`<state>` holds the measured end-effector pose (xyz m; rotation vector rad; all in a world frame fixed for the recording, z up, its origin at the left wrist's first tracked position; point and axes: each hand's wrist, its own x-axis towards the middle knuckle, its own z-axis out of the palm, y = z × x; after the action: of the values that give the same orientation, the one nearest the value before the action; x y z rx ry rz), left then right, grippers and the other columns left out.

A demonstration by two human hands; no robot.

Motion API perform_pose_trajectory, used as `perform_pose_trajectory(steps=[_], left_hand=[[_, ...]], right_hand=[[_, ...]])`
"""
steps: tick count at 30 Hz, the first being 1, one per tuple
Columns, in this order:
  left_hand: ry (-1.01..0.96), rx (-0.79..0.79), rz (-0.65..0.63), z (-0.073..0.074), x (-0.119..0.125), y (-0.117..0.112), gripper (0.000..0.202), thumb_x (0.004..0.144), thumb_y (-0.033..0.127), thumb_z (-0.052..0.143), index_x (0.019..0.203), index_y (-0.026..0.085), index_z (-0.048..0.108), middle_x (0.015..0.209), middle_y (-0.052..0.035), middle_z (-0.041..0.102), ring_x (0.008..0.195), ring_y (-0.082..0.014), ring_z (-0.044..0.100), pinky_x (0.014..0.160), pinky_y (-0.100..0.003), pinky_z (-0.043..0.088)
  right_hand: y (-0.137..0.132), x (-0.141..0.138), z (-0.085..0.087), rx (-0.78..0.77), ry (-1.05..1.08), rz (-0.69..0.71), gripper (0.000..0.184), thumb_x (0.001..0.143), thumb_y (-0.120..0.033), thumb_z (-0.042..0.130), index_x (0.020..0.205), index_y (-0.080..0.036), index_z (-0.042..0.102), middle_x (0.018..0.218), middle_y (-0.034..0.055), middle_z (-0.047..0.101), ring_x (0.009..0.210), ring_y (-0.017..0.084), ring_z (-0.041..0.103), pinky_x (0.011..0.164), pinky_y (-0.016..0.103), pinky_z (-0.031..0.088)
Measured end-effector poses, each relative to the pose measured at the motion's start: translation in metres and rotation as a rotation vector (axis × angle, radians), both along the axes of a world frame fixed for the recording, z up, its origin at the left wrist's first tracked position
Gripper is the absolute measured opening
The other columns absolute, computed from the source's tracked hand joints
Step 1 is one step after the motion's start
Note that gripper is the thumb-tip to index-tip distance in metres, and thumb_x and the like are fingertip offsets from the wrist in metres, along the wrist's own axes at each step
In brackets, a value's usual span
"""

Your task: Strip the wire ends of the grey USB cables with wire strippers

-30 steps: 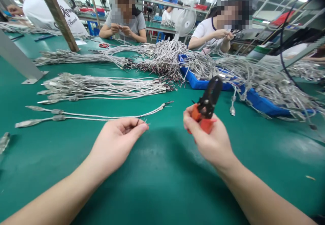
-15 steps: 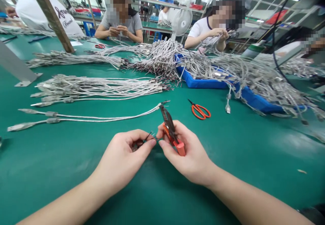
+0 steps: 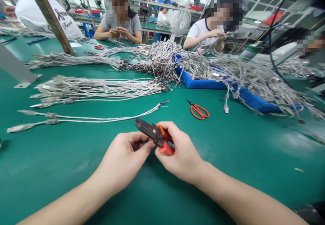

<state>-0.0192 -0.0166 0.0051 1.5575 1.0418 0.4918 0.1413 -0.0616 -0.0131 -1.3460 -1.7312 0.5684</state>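
My right hand grips an orange-handled wire stripper, its dark jaws pointing left over my left fingers. My left hand is closed in a pinch right under the jaws; thin wire ends were in that pinch a moment ago, and the tool now covers them. Both hands hover low over the green table. Two grey cables with plugs at their left ends lie just beyond my hands.
Orange scissors lie to the right of the hands. A bundle of grey cables lies further back, and a big tangle spills over a blue tray. Several people sit across the table handling cables. A metal bracket stands at left.
My right hand came down from mid-air to my left hand and turned the stripper, so its jaws swung from upward to pointing left. The scissors came into view behind it.
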Motion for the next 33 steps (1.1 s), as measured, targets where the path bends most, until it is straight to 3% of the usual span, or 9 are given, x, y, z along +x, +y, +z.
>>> perform_pose_trajectory(steps=[7,10,12,13,16,18,21,30,33], left_hand=[[-0.075,-0.013,0.046,-0.005,0.003,0.006,0.02,0.08,0.033,0.059,0.081,0.019,0.074,0.074,-0.0003,0.069,0.07,-0.0169,0.057,0.065,-0.025,0.041],[-0.017,-0.01,0.135,-0.001,-0.001,0.008,0.023,0.078,0.038,0.063,0.073,0.017,0.071,0.07,-0.0012,0.067,0.067,-0.0162,0.055,0.061,-0.025,0.039],[-0.008,-0.017,0.182,0.001,-0.003,0.008,0.025,0.077,0.041,0.064,0.072,0.017,0.07,0.071,-0.0015,0.066,0.067,-0.0158,0.054,0.059,-0.024,0.039],[-0.02,-0.022,0.184,0.002,-0.004,0.007,0.025,0.077,0.041,0.064,0.073,0.017,0.07,0.071,-0.0015,0.066,0.067,-0.0156,0.053,0.058,-0.024,0.038],[-0.08,-0.037,0.148,0.0,-0.003,0.005,0.026,0.078,0.042,0.064,0.074,0.017,0.07,0.069,-0.0009,0.064,0.065,-0.0146,0.051,0.056,-0.024,0.036],[-0.106,-0.031,0.122,-0.003,-0.003,0.004,0.026,0.079,0.042,0.062,0.074,0.017,0.069,0.067,0.0002,0.061,0.063,-0.0135,0.048,0.055,-0.024,0.035],[-0.112,-0.002,0.084,-0.005,-0.002,0.003,0.026,0.082,0.04,0.06,0.073,0.017,0.069,0.068,0.0009,0.06,0.064,-0.013,0.048,0.057,-0.024,0.034],[-0.202,-0.086,0.108,-0.002,0.0,0.002,0.022,0.08,0.037,0.063,0.079,0.016,0.068,0.076,-0.0025,0.067,0.068,-0.0146,0.055,0.06,-0.024,0.04],[-0.258,-0.125,0.123,0.001,0.0,0.001,0.017,0.082,0.032,0.062,0.084,0.016,0.067,0.078,-0.0023,0.068,0.063,-0.0113,0.054,0.059,-0.022,0.041]], right_hand=[[0.014,0.01,-0.002,0.117,-0.144,-0.077,0.036,0.073,-0.01,0.058,0.107,-0.02,0.052,0.093,0.004,0.063,0.077,0.018,0.06,0.069,0.028,0.048],[0.029,0.041,-0.001,0.196,-0.113,-0.356,0.03,0.072,-0.01,0.056,0.099,-0.021,0.054,0.081,0.0007,0.058,0.066,0.016,0.054,0.063,0.03,0.045],[0.038,0.059,0.0,0.216,0.045,-0.56,0.028,0.072,-0.012,0.057,0.097,-0.022,0.054,0.08,0.0002,0.055,0.067,0.017,0.053,0.063,0.031,0.045],[0.04,0.063,0.001,0.203,0.17,-0.57,0.027,0.073,-0.013,0.058,0.097,-0.022,0.053,0.082,0.0006,0.055,0.067,0.017,0.054,0.063,0.031,0.045],[0.034,0.051,0.003,0.034,0.388,-0.356,0.023,0.078,-0.021,0.063,0.099,-0.023,0.055,0.086,0.0022,0.059,0.072,0.017,0.057,0.065,0.032,0.048],[0.023,0.03,0.005,-0.083,0.397,-0.112,0.022,0.08,-0.021,0.064,0.101,-0.023,0.056,0.094,0.0043,0.063,0.081,0.018,0.06,0.071,0.032,0.049],[0.007,0.006,0.007,-0.184,0.425,0.047,0.018,0.086,-0.021,0.059,0.104,-0.023,0.055,0.095,0.0036,0.063,0.085,0.016,0.06,0.077,0.031,0.05],[0.006,0.01,0.009,-0.228,0.431,-0.126,0.018,0.084,-0.029,0.063,0.099,-0.022,0.056,0.08,-0.001,0.056,0.068,0.014,0.054,0.063,0.028,0.046],[0.008,0.011,0.008,-0.274,0.487,-0.143,0.022,0.082,-0.028,0.065,0.1,-0.022,0.056,0.089,0.0022,0.063,0.075,0.016,0.058,0.07,0.031,0.048]])
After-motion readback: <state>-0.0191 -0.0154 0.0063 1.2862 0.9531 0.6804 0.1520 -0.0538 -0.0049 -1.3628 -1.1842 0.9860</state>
